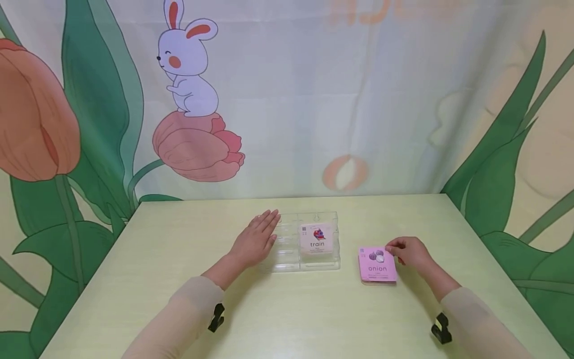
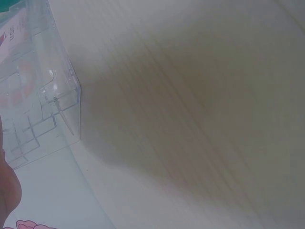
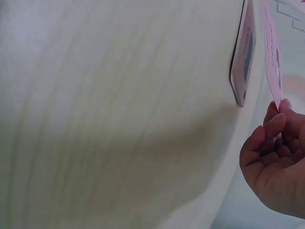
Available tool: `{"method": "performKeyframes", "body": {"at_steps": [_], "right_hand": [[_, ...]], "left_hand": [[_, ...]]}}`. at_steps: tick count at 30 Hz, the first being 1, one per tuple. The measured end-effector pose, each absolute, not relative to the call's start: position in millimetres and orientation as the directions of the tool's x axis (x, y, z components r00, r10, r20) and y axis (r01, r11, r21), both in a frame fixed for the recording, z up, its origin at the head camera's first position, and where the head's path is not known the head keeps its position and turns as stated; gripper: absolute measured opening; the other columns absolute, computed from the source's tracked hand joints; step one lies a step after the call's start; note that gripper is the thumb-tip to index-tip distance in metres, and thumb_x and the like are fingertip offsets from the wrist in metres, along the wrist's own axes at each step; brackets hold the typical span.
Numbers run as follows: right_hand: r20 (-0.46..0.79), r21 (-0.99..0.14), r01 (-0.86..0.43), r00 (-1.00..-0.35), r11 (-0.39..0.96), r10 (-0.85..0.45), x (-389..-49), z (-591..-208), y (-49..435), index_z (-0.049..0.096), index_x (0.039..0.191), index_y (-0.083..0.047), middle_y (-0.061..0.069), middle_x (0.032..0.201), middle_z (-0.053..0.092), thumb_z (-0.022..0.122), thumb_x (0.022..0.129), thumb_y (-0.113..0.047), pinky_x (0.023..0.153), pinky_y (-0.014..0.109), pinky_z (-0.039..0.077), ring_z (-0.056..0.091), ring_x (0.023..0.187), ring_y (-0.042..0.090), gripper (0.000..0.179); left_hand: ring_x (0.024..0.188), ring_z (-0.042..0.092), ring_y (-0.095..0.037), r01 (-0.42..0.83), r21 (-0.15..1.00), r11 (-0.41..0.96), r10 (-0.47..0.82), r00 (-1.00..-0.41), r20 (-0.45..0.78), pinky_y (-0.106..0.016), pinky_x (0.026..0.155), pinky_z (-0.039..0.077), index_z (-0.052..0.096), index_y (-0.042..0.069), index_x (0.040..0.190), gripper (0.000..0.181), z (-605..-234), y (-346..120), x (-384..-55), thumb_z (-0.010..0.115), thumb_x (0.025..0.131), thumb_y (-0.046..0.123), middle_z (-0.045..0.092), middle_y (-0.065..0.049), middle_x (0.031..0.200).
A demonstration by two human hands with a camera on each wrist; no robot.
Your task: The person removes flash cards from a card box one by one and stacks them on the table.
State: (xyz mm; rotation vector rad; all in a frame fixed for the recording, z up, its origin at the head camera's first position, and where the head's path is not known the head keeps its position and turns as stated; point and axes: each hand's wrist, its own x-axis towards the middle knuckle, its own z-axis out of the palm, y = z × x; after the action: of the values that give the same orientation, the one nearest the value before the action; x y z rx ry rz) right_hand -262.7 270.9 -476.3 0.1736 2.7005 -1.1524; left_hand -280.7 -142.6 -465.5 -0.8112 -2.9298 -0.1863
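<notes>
My right hand pinches a pink card printed "onion" by its upper right corner. In the right wrist view that card is raised above a short stack of cards on the table. My left hand lies with straight fingers on the left side of a clear plastic tray. The tray's right compartment holds a card printed "train". In the left wrist view the tray shows its stepped clear corner, and only an edge of the hand is visible.
The pale wooden table ends at a printed curtain with a rabbit and tulips. Black clips sit near both sleeve cuffs. The card stack lies right of the tray.
</notes>
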Motion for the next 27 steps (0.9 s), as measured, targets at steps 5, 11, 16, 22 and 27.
{"method": "performKeyframes", "body": {"at_steps": [5,11,16,22,27], "right_hand": [[-0.251,-0.692,0.217,-0.967,0.689,0.052,-265,-482,273,0.066,0.119,0.008,0.008,0.087,0.060,0.060,0.103,-0.013,0.062,0.024,0.043,0.050,0.070,0.016,0.027],[-0.249,-0.685,0.199,-0.968,0.701,0.031,-267,-486,273,0.066,0.120,0.008,0.007,0.084,0.059,0.060,0.103,-0.013,0.061,0.025,0.042,0.050,0.068,0.016,0.027],[-0.226,-0.679,0.160,-0.974,0.716,0.003,-269,-489,273,0.067,0.117,0.008,0.007,0.084,0.060,0.060,0.103,-0.012,0.061,0.025,0.043,0.050,0.068,0.016,0.025],[-0.212,-0.666,0.134,-0.977,0.734,-0.014,-271,-492,273,0.068,0.114,0.008,0.008,0.084,0.061,0.061,0.103,-0.012,0.062,0.025,0.043,0.050,0.068,0.015,0.024],[-0.222,-0.652,0.142,-0.975,0.745,-0.009,-271,-494,272,0.069,0.113,0.008,0.009,0.085,0.062,0.062,0.101,-0.010,0.062,0.024,0.044,0.051,0.069,0.015,0.022]], "left_hand": [[0.159,0.025,-0.034,0.514,0.084,0.853,0.502,-0.855,0.130,-0.048,0.132,0.022,0.027,0.000,0.161,0.059,-468,-141,-280,0.039,0.110,0.027,0.028,-0.015,0.170],[0.159,0.025,-0.034,0.512,0.079,0.855,0.500,-0.855,0.134,-0.048,0.132,0.023,0.028,0.001,0.161,0.059,-468,-142,-281,0.041,0.110,0.027,0.028,-0.014,0.170],[0.159,0.025,-0.034,0.513,0.084,0.854,0.501,-0.856,0.130,-0.048,0.132,0.022,0.027,0.000,0.161,0.059,-468,-142,-280,0.041,0.110,0.027,0.028,-0.015,0.170],[0.159,0.025,-0.035,0.517,0.084,0.852,0.504,-0.853,0.134,-0.049,0.132,0.022,0.028,-0.001,0.160,0.059,-467,-142,-279,0.040,0.110,0.027,0.028,-0.016,0.170],[0.159,0.025,-0.035,0.524,0.076,0.848,0.512,-0.849,0.134,-0.049,0.132,0.022,0.028,-0.001,0.160,0.059,-464,-142,-278,0.039,0.110,0.027,0.029,-0.016,0.170]]}}
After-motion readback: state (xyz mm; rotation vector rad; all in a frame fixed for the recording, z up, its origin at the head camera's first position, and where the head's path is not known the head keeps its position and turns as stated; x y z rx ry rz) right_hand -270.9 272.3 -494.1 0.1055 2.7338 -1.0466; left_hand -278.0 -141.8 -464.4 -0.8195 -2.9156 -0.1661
